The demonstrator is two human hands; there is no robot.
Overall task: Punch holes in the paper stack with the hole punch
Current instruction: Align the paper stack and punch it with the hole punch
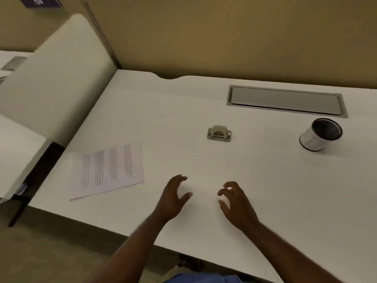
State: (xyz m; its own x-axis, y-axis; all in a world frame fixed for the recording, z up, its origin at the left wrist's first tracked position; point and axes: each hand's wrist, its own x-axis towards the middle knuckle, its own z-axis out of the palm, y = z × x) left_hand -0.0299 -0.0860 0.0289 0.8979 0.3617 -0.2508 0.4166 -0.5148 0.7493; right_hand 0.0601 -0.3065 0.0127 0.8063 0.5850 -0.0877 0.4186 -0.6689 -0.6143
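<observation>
**Both hands empty; paper and punch untouched**

The left hand (173, 198) and right hand (234, 203) hover over the white counter (265, 180), each grip released, fingers loosely curled and holding nothing. Taking the hole punch (219, 134) as landmark: the paper stack (108, 170) lies flat well to its left and nearer the person; both hands sit nearer the person than the punch and apart from it; a cup (320, 134) stands well to its right.

The sheets look thin, light and floppy, likely to fan or slide; pinching one edge with thumb on top should keep them squared. The small metal punch looks rigid and fairly heavy; hold its base, press the lever.
</observation>
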